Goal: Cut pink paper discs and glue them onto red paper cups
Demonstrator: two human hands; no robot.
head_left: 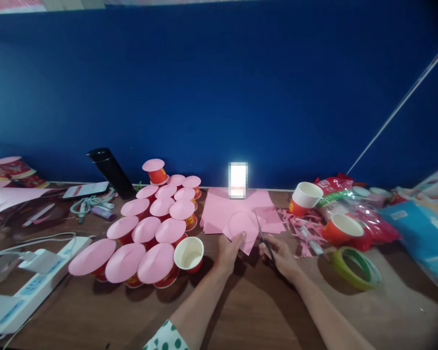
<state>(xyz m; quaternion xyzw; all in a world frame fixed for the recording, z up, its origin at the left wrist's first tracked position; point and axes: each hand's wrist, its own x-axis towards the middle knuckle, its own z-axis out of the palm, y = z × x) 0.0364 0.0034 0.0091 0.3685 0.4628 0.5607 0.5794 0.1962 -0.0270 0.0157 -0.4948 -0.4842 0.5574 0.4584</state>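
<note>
Pink paper piece point(245, 221): here it is, overlapping the near edge of the pink sheet stack point(213, 209), close to the middle of the worktop's point(255, 316) far edge, a circle outlined on it.
Left hand point(229, 250): thumb on top, pinching the piece by its near-left side.
Right hand point(282, 255): curled round the handles of the scissors point(267, 245), blades by the piece's right side; how wide they stand, I can't tell.
Paper feel: light and thin by the look of it, easily bent or torn, hardly slippery; best pinched flat near its border, fingers clear of the blades.
Scissors feel: rigid, probably heavier, safest by the handles.
Cups: red paper cups point(156, 176) under pink discs point(125, 262) fill the left; one uncovered cup point(190, 255) stands nearest the left hand.
</note>
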